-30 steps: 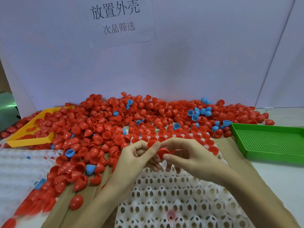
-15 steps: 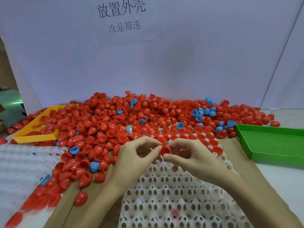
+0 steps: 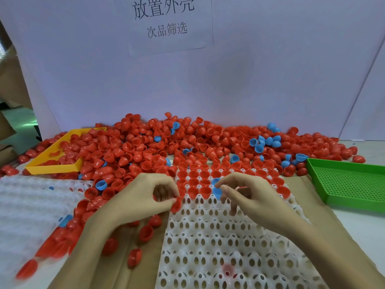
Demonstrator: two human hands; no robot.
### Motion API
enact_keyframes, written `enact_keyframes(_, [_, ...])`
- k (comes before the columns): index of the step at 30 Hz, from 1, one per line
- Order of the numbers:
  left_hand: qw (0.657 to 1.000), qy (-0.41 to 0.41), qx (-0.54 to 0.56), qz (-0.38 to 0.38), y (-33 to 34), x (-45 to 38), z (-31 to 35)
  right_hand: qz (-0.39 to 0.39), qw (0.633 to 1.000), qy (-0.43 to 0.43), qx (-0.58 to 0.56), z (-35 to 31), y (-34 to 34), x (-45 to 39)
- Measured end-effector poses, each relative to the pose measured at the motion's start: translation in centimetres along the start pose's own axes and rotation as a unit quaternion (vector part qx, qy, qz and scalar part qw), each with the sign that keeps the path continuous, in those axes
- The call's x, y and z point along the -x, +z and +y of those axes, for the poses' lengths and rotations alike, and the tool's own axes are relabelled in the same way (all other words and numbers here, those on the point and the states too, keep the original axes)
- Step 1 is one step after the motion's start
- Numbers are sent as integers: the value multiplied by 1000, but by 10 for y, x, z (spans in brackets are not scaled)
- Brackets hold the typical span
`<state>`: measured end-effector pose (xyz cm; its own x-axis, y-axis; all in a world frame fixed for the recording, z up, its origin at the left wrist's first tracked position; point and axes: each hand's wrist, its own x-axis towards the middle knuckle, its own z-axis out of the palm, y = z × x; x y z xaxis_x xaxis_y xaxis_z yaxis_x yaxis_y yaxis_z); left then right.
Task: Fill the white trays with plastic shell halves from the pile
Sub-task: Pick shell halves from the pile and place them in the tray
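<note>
Left hand pinches 1 red shell | right hand pinches 1 blue shell

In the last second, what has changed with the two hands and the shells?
The hands have moved apart. The left hand now pinches a red shell at the white tray's left edge; the right hand now holds a blue shell over the tray. The pile, yellow tray and green tray stayed.
</note>
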<state>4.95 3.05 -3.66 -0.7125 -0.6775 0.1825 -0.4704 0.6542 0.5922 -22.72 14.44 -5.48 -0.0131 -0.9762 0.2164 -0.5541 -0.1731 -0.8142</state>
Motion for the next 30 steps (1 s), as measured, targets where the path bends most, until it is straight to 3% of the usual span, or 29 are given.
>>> enact_keyframes(5, [996, 12, -77, -39, 11, -3, -3, 1, 1000, 12, -10, 0, 0, -2])
enact_keyframes(10, [998, 5, -53, -44, 4, 0, -5, 0, 1000, 19, -21, -1, 0, -2])
enact_keyframes(12, [999, 5, -43, 10, 2, -3, -11, 3, 999, 22, -25, -1, 0, -2])
enact_keyframes(16, [975, -18, -104, 194, 11, -18, -33, 9, 999, 22, -31, -3, 0, -2])
enact_keyframes(21, [967, -59, -151, 197, 29, -26, -55, 7, 999, 27, -28, -4, 0, -2])
enact_keyframes(26, [955, -49, -92, 278, 30, -28, -48, 8, 999, 27, -24, -6, -1, -1])
enact_keyframes(30, [950, 43, 89, 296, 30, -23, -15, 19, 998, 30, -50, -10, -5, -1])
